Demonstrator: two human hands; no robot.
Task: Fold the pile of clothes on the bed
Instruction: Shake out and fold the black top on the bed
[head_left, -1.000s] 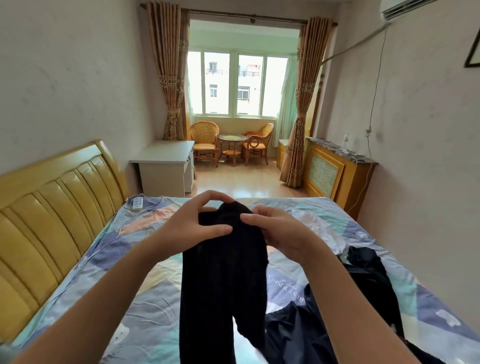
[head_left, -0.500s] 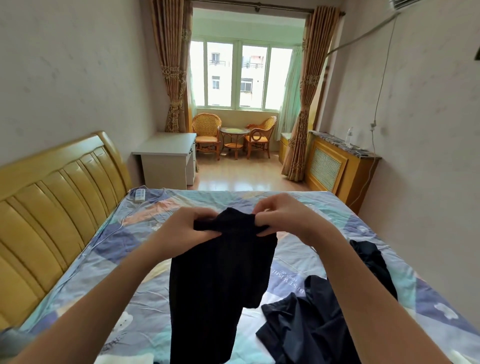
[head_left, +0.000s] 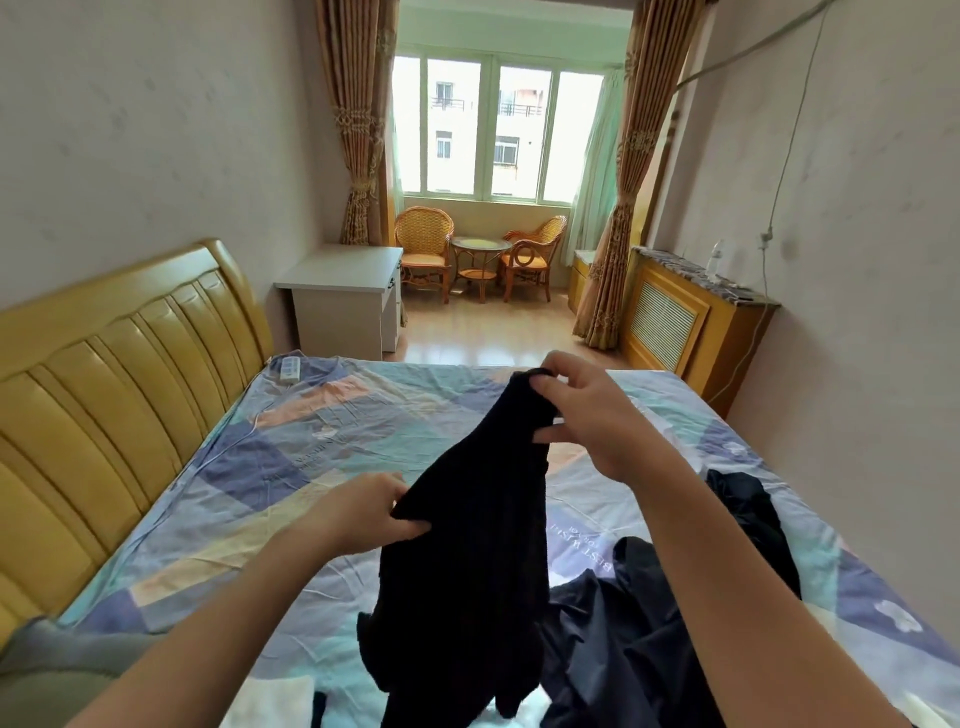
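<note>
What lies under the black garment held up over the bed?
Under the black garment shows the patterned bedsheet, with dark clothes heaped beside it to the right. Whatever lies directly behind its hanging cloth is covered.

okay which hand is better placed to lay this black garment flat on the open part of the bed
Probably the left hand. It grips the black garment's lower edge over bare sheet; the right hand pinches the raised top, nearer the dark pile.

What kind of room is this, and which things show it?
Most likely a home bedroom: a bed with a patchwork sheet and a padded yellow headboard, a white bedside desk, and curtains framing a window nook with wicker chairs.
</note>
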